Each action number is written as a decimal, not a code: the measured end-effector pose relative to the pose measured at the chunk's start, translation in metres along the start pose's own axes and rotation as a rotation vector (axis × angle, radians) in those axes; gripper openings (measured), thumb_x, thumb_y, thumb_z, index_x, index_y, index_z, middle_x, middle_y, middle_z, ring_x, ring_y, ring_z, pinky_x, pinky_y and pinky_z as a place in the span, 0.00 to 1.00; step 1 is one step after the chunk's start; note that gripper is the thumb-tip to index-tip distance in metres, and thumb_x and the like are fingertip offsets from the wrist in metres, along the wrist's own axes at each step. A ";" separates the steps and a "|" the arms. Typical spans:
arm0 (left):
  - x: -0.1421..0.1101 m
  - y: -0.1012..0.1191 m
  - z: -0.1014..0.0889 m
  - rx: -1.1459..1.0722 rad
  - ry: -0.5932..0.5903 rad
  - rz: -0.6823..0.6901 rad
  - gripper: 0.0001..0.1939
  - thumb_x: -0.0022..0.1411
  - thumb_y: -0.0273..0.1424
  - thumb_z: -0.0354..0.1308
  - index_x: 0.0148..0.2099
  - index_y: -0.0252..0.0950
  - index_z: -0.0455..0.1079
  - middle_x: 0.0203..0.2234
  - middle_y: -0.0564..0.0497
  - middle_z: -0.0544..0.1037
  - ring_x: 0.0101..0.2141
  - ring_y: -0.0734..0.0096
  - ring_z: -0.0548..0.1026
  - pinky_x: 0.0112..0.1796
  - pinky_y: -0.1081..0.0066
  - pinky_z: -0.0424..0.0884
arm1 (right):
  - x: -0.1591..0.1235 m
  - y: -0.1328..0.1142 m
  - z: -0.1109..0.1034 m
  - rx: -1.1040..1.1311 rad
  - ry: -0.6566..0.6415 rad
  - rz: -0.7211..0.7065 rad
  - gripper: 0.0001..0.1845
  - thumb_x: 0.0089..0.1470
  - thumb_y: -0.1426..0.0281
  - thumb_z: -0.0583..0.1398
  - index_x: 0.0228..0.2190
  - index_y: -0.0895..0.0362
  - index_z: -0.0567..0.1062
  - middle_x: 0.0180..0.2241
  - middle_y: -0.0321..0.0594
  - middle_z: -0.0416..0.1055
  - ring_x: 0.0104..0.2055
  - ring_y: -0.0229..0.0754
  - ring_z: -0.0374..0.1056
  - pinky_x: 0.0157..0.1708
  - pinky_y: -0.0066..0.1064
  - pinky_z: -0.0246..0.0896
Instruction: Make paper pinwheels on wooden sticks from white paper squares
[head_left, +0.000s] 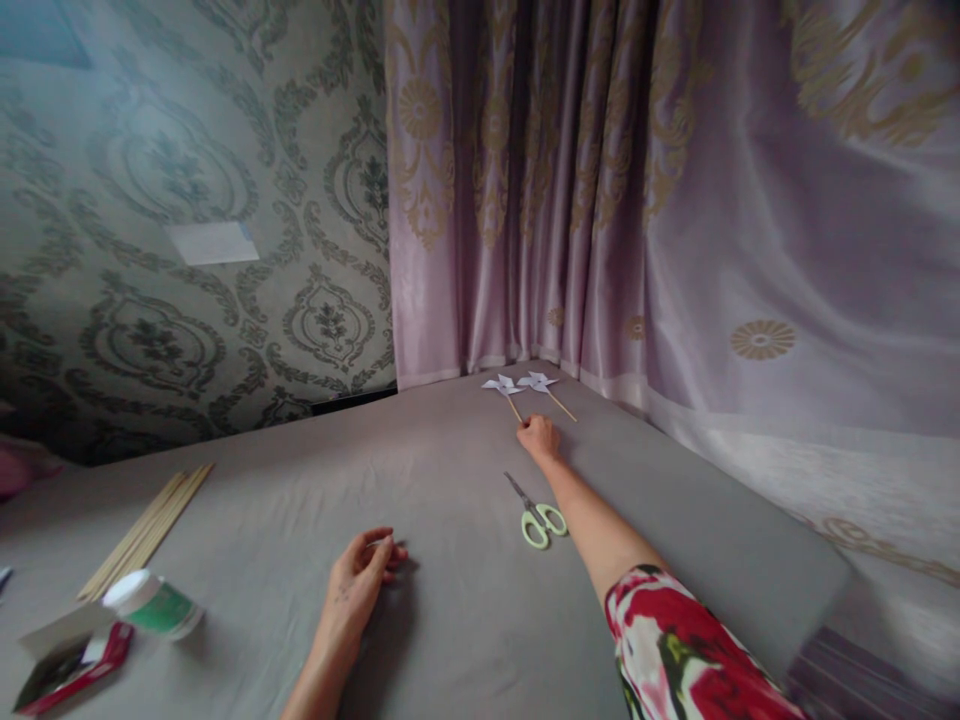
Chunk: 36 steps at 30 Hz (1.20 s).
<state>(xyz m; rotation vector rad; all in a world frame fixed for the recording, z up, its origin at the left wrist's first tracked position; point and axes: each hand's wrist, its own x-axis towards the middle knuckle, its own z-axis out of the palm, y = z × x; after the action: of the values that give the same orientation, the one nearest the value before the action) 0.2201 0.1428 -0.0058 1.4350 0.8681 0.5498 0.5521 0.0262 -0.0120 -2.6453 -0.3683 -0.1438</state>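
My right hand (539, 438) is stretched toward the far corner of the table, its fingers closed round the lower end of a paper pinwheel's (502, 385) thin wooden stick. That pinwheel has white folded blades and lies beside a second white pinwheel (538, 381), whose stick slants to the right. Nearer me, scissors (537, 520) with pale green handles lie by my right forearm, blades pointing away. My left hand (358, 582) rests low over the front middle of the grey cloth, its fingers loosely bent and a little apart; I see nothing in it.
On the left lie several wooden sticks (148, 533). In front of them are a white-lidded jar with a green label (159, 605) and an open red box (75, 663) with dark contents. A grey cloth covers the table (450, 640); curtains (517, 200) hang behind it.
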 end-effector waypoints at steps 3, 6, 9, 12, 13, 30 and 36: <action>0.000 -0.002 -0.001 -0.001 -0.003 0.012 0.30 0.37 0.51 0.61 0.38 0.34 0.68 0.22 0.45 0.78 0.28 0.63 0.76 0.27 0.69 0.68 | 0.000 0.002 -0.002 0.005 -0.022 0.001 0.14 0.57 0.69 0.56 0.40 0.60 0.79 0.43 0.53 0.76 0.47 0.46 0.72 0.41 0.29 0.62; 0.000 -0.002 -0.001 0.006 -0.006 0.022 0.30 0.38 0.51 0.60 0.38 0.33 0.68 0.23 0.45 0.79 0.28 0.64 0.76 0.27 0.69 0.68 | -0.001 0.003 -0.005 0.012 -0.050 -0.008 0.13 0.58 0.67 0.57 0.40 0.60 0.78 0.43 0.51 0.76 0.46 0.44 0.72 0.43 0.32 0.63; -0.001 -0.001 -0.001 0.008 -0.008 0.042 0.29 0.39 0.51 0.60 0.38 0.33 0.68 0.22 0.46 0.78 0.27 0.65 0.76 0.26 0.70 0.68 | -0.003 0.004 -0.007 0.018 -0.074 -0.017 0.15 0.60 0.62 0.57 0.42 0.60 0.75 0.44 0.45 0.74 0.46 0.43 0.71 0.47 0.40 0.65; -0.002 0.000 -0.001 0.001 -0.008 0.063 0.28 0.39 0.51 0.61 0.37 0.33 0.69 0.21 0.46 0.78 0.25 0.65 0.76 0.25 0.70 0.68 | -0.007 0.007 -0.011 0.024 -0.092 -0.026 0.16 0.60 0.61 0.58 0.44 0.59 0.73 0.46 0.43 0.72 0.46 0.43 0.69 0.47 0.43 0.66; -0.002 0.000 -0.001 -0.001 -0.010 0.068 0.28 0.39 0.51 0.61 0.36 0.33 0.69 0.21 0.46 0.78 0.25 0.65 0.76 0.25 0.70 0.68 | -0.008 0.009 -0.012 0.026 -0.096 -0.028 0.16 0.60 0.62 0.58 0.44 0.59 0.72 0.46 0.44 0.71 0.46 0.43 0.69 0.47 0.43 0.66; -0.012 0.004 0.001 0.006 -0.036 0.143 0.25 0.38 0.51 0.61 0.30 0.35 0.69 0.18 0.49 0.76 0.23 0.67 0.74 0.28 0.69 0.68 | -0.126 0.052 -0.059 0.096 -0.221 -0.330 0.09 0.54 0.74 0.57 0.35 0.59 0.78 0.36 0.43 0.78 0.39 0.40 0.72 0.39 0.26 0.60; -0.015 -0.002 0.002 0.039 -0.039 0.190 0.22 0.42 0.50 0.61 0.31 0.36 0.70 0.19 0.50 0.76 0.25 0.66 0.74 0.29 0.69 0.68 | -0.174 0.055 -0.074 0.096 -0.263 -0.440 0.08 0.55 0.70 0.58 0.36 0.57 0.76 0.39 0.43 0.75 0.41 0.40 0.70 0.42 0.26 0.59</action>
<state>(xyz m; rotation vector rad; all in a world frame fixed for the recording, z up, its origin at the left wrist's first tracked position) 0.2118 0.1296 -0.0056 1.5686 0.7193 0.6476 0.3983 -0.0957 0.0011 -2.4527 -1.0160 0.0834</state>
